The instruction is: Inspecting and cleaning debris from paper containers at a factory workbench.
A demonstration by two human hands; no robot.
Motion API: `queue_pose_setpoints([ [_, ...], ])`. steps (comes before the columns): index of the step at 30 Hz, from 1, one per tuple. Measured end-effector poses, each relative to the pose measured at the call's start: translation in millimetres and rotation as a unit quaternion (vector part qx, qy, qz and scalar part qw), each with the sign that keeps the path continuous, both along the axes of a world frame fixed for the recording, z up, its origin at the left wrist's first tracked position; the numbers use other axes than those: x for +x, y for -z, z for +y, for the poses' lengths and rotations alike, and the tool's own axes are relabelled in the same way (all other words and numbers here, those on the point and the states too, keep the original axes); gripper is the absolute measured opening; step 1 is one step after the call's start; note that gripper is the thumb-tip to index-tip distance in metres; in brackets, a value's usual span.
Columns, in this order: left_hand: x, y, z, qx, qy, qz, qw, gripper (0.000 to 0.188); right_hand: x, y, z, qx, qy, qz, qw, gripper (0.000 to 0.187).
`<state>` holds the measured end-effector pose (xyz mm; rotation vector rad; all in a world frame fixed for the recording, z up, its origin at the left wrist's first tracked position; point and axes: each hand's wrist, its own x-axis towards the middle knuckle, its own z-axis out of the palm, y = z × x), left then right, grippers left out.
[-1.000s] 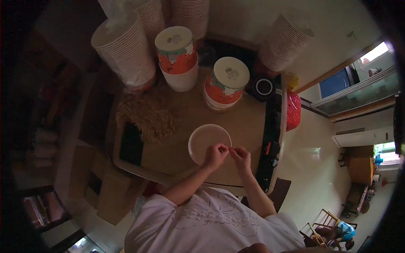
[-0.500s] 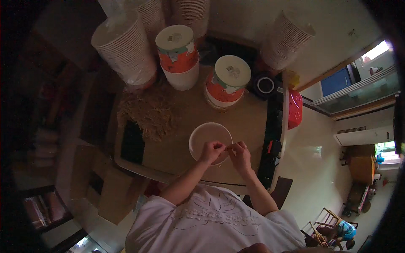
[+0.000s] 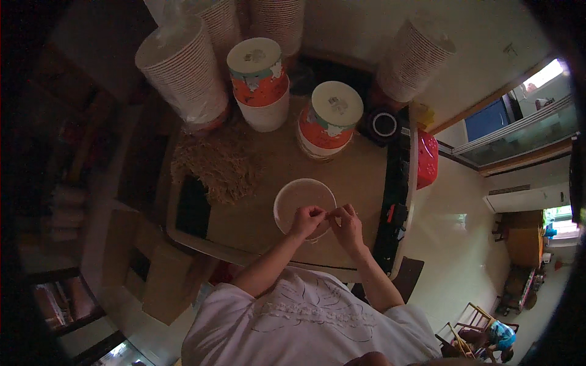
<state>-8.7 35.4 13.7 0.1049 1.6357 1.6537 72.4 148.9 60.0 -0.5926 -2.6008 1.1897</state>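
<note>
A white round paper tub (image 3: pixel 295 194) stands mouth up at the table's near middle. Over its near rim my left hand (image 3: pixel 305 222) and my right hand (image 3: pixel 346 226) are held close together, fingertips pinched and nearly meeting. Whatever lies between the fingers is too small to make out. A light bit of something shows at the tub's near edge, below the hands. To the left is a heap of tangled brown strands (image 3: pixel 215 163). Beyond the tub, an orange-and-white printed paper tub (image 3: pixel 332 116) sits upside down on a stack, and another printed tub (image 3: pixel 255 73) stands inverted farther left.
Tall plastic-wrapped stacks of white tubs (image 3: pixel 180 70) rise at the back left, with another stack (image 3: pixel 415 58) at the back right. A dark round object (image 3: pixel 383 125) and a red basket (image 3: pixel 426 158) are on the right. A person (image 3: pixel 500 335) sits far off, lower right.
Both hands stay over the tub in nearly the same pinch, with only slight finger movement. The view has shifted very slightly.
</note>
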Motion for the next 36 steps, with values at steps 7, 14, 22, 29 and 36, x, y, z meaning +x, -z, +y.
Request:
queue_pose_setpoints([
  [7,-0.6,9.1,1.2,-0.011,0.0,0.035,0.999,0.01,-3.0,-8.2,-2.2,0.028,-0.016,0.008,0.999,0.009],
  [14,-0.8,9.8,-0.1,-0.005,-0.005,0.041,0.999,0.01,-2.9,-7.8,-3.0,0.017,-0.022,-0.007,1.0,0.011],
  [22,-3.1,12.5,-1.2,-0.002,0.002,0.039,0.999,0.008,-5.3,-1.4,-2.9,0.017,-0.03,0.015,0.999,0.01],
  [29,-1.4,14.5,-3.7,0.005,0.005,0.071,0.997,0.009,-8.7,-10.5,-6.4,0.0,-0.038,0.037,0.999,0.01],
  [36,-3.7,3.3,-4.7,0.0,-0.01,0.015,1.0,0.009,-7.1,-4.1,-2.7,-0.009,-0.049,0.036,0.998,0.011],
])
